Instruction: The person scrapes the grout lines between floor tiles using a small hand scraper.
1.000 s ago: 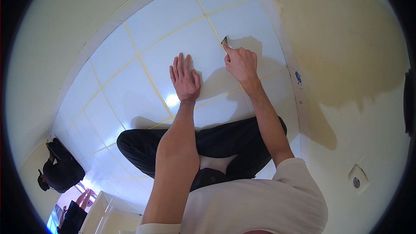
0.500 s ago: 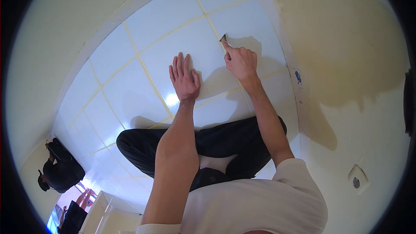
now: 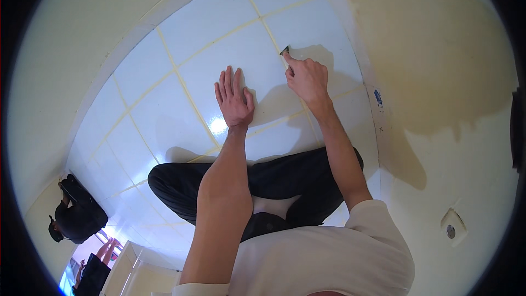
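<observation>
My right hand point(image 3: 308, 79) is closed around a small metal scraper point(image 3: 285, 50), most of which is hidden by the hand. Its triangular blade sticks out past my stretched index finger, at a yellowish grout line point(image 3: 272, 34) between white floor tiles point(image 3: 233, 49). To the left, my left hand point(image 3: 234, 98) lies palm down on a tile, fingers spread and nothing in it. My arm on that side is held straight down to the floor.
My legs in black trousers point(image 3: 181, 183) are folded close to my hands. A cream wall point(image 3: 427, 66) rises on the right, another wall point(image 3: 66, 71) on the left. At the lower left, a person in black point(image 3: 82, 216) sits on the floor, with another person point(image 3: 94, 274) beyond.
My right hand and the scraper have shifted very slightly toward me and to the right along the grout line. My left hand stays in place on the tile.
</observation>
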`<state>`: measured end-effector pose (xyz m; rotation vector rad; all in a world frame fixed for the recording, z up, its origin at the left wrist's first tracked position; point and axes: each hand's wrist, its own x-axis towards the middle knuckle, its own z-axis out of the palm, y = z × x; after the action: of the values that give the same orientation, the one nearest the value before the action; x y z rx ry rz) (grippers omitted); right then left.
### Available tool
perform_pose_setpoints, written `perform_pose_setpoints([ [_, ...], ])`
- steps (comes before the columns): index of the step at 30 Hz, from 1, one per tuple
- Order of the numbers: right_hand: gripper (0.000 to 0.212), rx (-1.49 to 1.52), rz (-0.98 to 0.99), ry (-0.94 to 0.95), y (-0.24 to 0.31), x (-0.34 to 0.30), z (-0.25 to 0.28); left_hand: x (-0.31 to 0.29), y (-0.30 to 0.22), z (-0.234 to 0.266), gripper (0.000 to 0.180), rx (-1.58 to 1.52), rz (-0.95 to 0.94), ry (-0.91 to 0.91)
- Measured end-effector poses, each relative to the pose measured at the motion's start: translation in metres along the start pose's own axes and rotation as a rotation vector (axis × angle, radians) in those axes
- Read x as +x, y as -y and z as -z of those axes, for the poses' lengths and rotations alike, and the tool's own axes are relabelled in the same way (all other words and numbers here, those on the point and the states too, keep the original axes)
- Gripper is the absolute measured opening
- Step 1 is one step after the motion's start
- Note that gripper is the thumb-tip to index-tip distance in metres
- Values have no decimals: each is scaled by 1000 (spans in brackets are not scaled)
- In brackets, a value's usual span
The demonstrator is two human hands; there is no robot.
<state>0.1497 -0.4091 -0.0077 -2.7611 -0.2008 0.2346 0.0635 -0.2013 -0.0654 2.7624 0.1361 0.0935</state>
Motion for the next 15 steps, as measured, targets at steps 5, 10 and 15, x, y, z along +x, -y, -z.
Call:
perform_pose_setpoints([
  [5,49,5,-9,-21,1,-1,-1,0,-1,0,61,-12,-1,-9],
  [10,47,-30,30,45,3,-1,4,0,-1,-1,60,-4,6,-1],
  [15,47,-20,16,38,5,-1,3,0,-1,0,62,-2,5,-1],
])
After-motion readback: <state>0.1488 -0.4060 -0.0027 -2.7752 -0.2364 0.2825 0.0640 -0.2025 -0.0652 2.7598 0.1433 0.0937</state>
